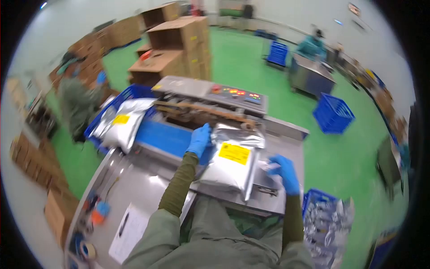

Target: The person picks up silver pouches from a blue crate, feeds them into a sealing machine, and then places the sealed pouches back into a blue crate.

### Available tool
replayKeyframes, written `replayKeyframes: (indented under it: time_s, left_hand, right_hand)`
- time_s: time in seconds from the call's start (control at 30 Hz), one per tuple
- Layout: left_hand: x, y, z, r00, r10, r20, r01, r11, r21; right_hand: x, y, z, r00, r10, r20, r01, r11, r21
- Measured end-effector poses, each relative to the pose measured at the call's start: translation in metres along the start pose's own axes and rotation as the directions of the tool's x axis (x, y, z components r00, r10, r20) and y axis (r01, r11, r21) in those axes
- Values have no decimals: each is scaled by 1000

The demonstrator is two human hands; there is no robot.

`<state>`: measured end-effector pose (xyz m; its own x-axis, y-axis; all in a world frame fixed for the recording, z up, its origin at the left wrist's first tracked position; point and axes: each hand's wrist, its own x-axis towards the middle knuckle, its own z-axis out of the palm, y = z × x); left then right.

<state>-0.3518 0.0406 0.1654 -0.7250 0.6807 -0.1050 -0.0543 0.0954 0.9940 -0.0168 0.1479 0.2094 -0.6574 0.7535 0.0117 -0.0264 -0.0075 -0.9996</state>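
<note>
A silver foil bag (228, 172) with a yellow label (234, 153) lies in front of me, full and bulging, its flat top end toward the sealing machine (210, 92). My left hand (200, 140), in a blue glove, is closed at the bag's upper left corner, over the blue conveyor belt (161, 138). On the bag's right side my right hand (286, 174), also gloved, is closed around a crumpled white wipe or cloth (268, 166); blur hides its exact kind. More filled foil bags (130, 125) lie at the belt's left end, in a blue crate (136, 92).
A steel table (152, 181) at left carries a paper sheet (130, 233) with a pen and tape rolls. At lower right stands a crate of foil bags (324, 233). One co-worker (78, 98) is at left, another (312, 47) far right. Cardboard boxes (179, 45) rise behind the machine.
</note>
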Motion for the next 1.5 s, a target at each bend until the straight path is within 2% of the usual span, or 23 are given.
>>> replayKeyframes:
  time_s: [0.03,0.07,0.1,0.13,0.17,0.23,0.37,0.57,0.73,0.77,0.8,0.83,0.87,0.9,0.97,1.0,1.07,1.1,1.13,1.17,1.27,1.33,1.5]
  left_hand:
    - [-2,-4,-19,993,84,-84,-85,996,-6]
    - [-18,3,-42,913,330,-240,-253,920,300]
    - [-34,10,-66,778,564,-277,-310,728,611]
    - [-34,3,-97,760,616,-208,-328,640,695]
    - [-36,-2,-128,758,607,-240,-298,649,700]
    - [-40,-5,-177,644,761,-78,-25,122,992]
    - [-28,-2,-240,681,671,-292,288,121,950]
    - [6,-37,-307,695,719,-33,288,-235,928]
    - [67,-18,-400,651,759,31,232,-237,944]
    - [88,-27,-433,656,751,-66,366,-240,899]
    - [124,-30,-472,636,380,-671,643,218,734]
    - [124,-7,-482,474,230,-850,663,542,516]
    - [160,-25,-517,462,330,-823,490,679,547]
    - [107,43,-462,549,399,-735,362,679,639]
    - [86,58,-418,355,891,-284,-48,321,946]
    - [41,75,-363,570,740,-358,-217,556,802]
    - [-14,59,-296,775,632,-2,-284,351,892]
    - [-49,51,-252,661,749,-35,-276,287,918]
    - [-83,35,-217,789,613,-40,-26,99,995]
    - [-98,30,-200,860,510,-39,-58,172,983]
    - [-77,-6,-211,850,518,-92,67,66,996]
    - [-47,-17,-246,781,625,-16,201,-226,953]
    - [-16,-22,-315,732,674,93,77,-217,973]
  right_hand:
    - [-19,1,-2,998,-64,-7,63,988,-141]
    - [-39,3,-5,992,-128,-13,119,953,-280]
    - [-57,-1,-1,982,100,-159,-113,991,-76]
    - [-71,17,-18,969,155,-194,-172,982,-76]
    - [-86,22,-19,971,100,-218,-136,978,-157]
    - [-108,51,-46,959,137,-249,-175,975,-134]
    - [-123,38,-30,907,281,-315,-326,940,-99]
    - [-118,24,10,863,341,-372,-414,900,-137]
    - [-105,28,16,872,356,-337,-442,868,-227]
    - [-104,27,16,881,341,-328,-434,858,-274]
    - [-104,25,14,885,331,-328,-426,858,-285]
    - [-108,24,12,894,333,-300,-415,868,-273]
    - [-112,22,7,898,342,-276,-412,875,-256]
    - [-116,19,5,894,345,-284,-416,875,-248]
    - [-123,25,6,890,328,-317,-405,888,-219]
    - [-124,36,-3,854,397,-336,-472,863,-179]
    - [-127,38,4,836,415,-358,-496,851,-173]
    - [-127,36,5,828,416,-376,-505,844,-180]
    - [-128,35,6,828,424,-366,-513,837,-191]
    - [-127,33,6,832,422,-361,-509,839,-193]
    - [-127,26,2,842,429,-326,-507,836,-210]
    - [-126,22,-1,851,396,-345,-488,839,-241]
    - [-136,30,-15,865,364,-345,-446,872,-199]
